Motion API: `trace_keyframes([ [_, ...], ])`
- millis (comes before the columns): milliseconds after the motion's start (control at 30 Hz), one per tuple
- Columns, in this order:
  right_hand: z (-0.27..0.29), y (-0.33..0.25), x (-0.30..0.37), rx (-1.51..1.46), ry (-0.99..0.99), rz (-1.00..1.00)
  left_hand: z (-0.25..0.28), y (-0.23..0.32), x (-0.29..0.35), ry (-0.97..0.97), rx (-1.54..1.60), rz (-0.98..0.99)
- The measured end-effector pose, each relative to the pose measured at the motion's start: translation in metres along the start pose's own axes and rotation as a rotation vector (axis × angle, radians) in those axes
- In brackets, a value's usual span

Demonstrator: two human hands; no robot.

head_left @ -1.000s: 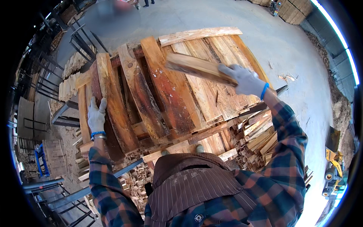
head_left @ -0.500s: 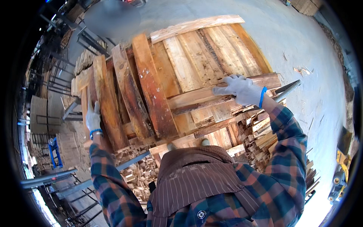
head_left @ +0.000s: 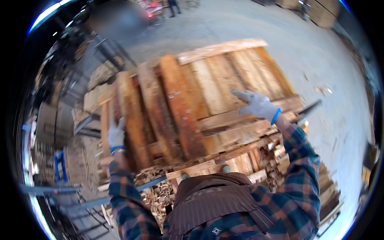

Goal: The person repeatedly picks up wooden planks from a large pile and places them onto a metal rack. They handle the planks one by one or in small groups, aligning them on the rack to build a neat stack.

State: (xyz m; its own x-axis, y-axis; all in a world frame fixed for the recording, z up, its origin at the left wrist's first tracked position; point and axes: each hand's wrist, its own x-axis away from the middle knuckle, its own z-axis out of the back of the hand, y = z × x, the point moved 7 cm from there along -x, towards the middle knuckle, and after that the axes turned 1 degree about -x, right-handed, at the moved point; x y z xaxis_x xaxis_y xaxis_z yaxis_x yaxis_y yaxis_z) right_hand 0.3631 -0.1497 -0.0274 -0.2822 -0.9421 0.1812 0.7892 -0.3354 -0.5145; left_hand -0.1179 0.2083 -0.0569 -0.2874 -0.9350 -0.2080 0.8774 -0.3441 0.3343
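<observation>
In front of me lies a layer of wooden planks. My right hand [head_left: 258,107], in a pale glove with a blue cuff, is over the near cross board [head_left: 218,121], its fingers spread and nothing in them. Its fingertips reach over the light planks [head_left: 210,82]; whether it touches the wood I cannot tell. My left hand [head_left: 116,135], gloved alike, is at the left side beside a thick orange-brown plank [head_left: 134,118]. Its fingers look stretched and apart, though blurred. Two more rough planks, one dark-edged [head_left: 160,110] and one reddish [head_left: 182,106], lie to the right of that one.
A pale board [head_left: 224,51] crosses the far end of the planks. Short wood offcuts [head_left: 154,199] are heaped below, near my feet. A metal bar [head_left: 310,109] sticks out at the right. Metal racks [head_left: 86,124] and a blue frame [head_left: 61,166] stand at the left.
The view has shifted, so the planks sit lower and farther right. My right hand's fingers have come off the cross board toward the light planks. My left hand stays by the left planks.
</observation>
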Motion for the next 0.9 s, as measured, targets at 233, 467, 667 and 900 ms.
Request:
trace_keyframes([
  [233,-0.094,-0.186,-0.117,-0.012,0.121,-0.155,0.036,-0.023,0.036,-0.188,0.676,0.314],
  [467,-0.100,-0.135,-0.133,-0.287,0.305,-0.192,0.046,-0.066,0.017,-0.128,1.272,0.270],
  [667,-0.116,-0.164,-0.144,-0.276,0.357,-0.242,0.022,-0.122,0.014,-0.069,0.603,0.254],
  [900,-0.120,-0.148,-0.141,-0.274,0.367,-0.293,0.033,0.014,0.032,0.109,0.152,-0.306],
])
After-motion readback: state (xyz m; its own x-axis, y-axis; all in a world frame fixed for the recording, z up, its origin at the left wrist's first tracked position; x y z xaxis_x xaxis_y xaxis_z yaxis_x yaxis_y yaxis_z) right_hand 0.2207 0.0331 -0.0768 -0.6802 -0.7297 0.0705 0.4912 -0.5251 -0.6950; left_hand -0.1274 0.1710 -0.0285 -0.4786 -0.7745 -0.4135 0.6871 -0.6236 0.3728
